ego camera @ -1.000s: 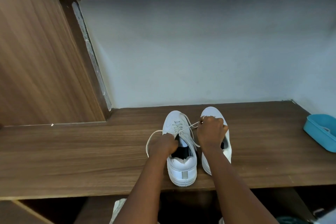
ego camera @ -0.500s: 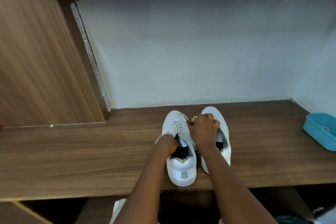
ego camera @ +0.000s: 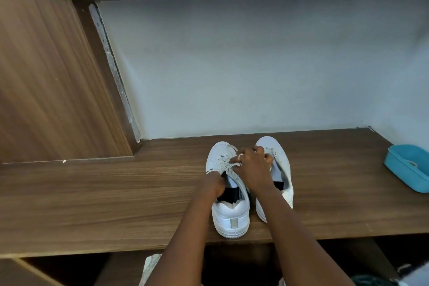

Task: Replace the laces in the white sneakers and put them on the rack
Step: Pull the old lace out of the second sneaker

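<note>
Two white sneakers stand side by side on a wooden shelf [ego camera: 116, 193] at the lower centre of the frame, heels toward the camera and toes pointing up the frame at the pale wall. The left sneaker [ego camera: 231, 215] is the one being worked on. Its long axis runs almost straight up the frame, and the lace [ego camera: 228, 166] crosses the eyelets over its tongue, in the upper half of the shoe. The right hand [ego camera: 253, 169] reaches in from over the right sneaker [ego camera: 277, 152], hiding much of that shoe's opening. Its fingers [ego camera: 239, 160] are curled and pinch the lace strands at the left sneaker's eyelet row, so the lace lies directly at those fingertips, just to their left. The left hand [ego camera: 214, 183] sits lower in the frame, at the left edge of the same sneaker's collar. It is clenched with the knuckles up, and whether it grips a lace end or only the shoe's edge cannot be told, because the back of the hand covers the fingers. As a judgement, lacing of this shoe is well along and the coming move is a pull or a thread along the shoe's axis, led by the right hand while the left braces. A blue tray [ego camera: 408, 169] lies well apart at the right edge.
</note>
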Demonstrator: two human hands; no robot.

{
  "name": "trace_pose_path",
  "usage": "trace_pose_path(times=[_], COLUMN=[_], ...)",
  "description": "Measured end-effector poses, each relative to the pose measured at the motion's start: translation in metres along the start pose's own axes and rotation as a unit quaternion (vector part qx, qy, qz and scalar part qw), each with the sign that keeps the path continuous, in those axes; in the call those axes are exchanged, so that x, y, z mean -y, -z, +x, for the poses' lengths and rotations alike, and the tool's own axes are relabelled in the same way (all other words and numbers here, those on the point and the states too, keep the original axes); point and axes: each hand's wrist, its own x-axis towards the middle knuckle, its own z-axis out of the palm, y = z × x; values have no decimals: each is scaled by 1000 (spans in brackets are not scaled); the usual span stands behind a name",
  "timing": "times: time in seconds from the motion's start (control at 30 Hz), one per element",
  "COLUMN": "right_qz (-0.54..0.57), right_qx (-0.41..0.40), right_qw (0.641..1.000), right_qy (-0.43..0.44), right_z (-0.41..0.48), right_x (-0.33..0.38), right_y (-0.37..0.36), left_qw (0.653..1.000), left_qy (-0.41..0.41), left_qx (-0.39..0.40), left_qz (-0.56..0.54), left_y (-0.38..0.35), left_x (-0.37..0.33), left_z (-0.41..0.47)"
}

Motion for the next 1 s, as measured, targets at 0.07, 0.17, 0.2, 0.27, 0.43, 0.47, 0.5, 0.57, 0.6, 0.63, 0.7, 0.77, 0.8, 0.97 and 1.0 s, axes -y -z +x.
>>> trace_pose_path(times=[0.07,0.17,0.2,0.27,0.43,0.47,0.5,0.57,0.6,0.63,0.7,0.77,0.8,0.97,1.0], right_qz=[-16,-13,-5,11,33,38,41,49,56,61,50,27,18,-8,0], right_qx=[-8,-25,-38,-70,-120,-128,-131,-116,-98,-74,-26,-8,-9,-34,-37], right_qw=[1000,1000,999,996,979,975,972,975,980,985,995,999,1000,999,999], right_qy=[15,-8,-22,-54,-163,-180,-190,-183,-166,-143,-80,-26,-10,-2,-13], right_z=[0,-1,-1,-1,0,0,0,2,3,4,3,1,0,-1,-1], right_x=[3,3,2,0,-10,-11,-12,-13,-12,-12,-8,-3,1,11,10], right_y=[-1,-2,-2,-2,1,1,1,0,0,1,0,-2,-3,-5,-4], left_qw=[1000,1000,1000,1000,999,999,999,999,998,998,998,997,997,995,995], left_qy=[-1,12,19,19,5,0,-2,-6,-7,-8,-10,-14,-17,-26,-25], left_qx=[-3,-7,-8,-18,-14,-8,-8,-19,-25,-27,-21,-17,-19,-27,-26], left_qz=[-3,-17,-23,-13,32,33,35,51,59,61,64,74,77,92,89], left_y=[-1,-3,-3,-2,-1,-1,0,1,1,1,1,0,1,1,1], left_x=[-1,-1,-1,-1,0,0,-1,-1,-1,-1,0,0,-1,0,0], left_z=[-1,2,2,2,3,3,2,2,2,2,4,4,4,3,4])
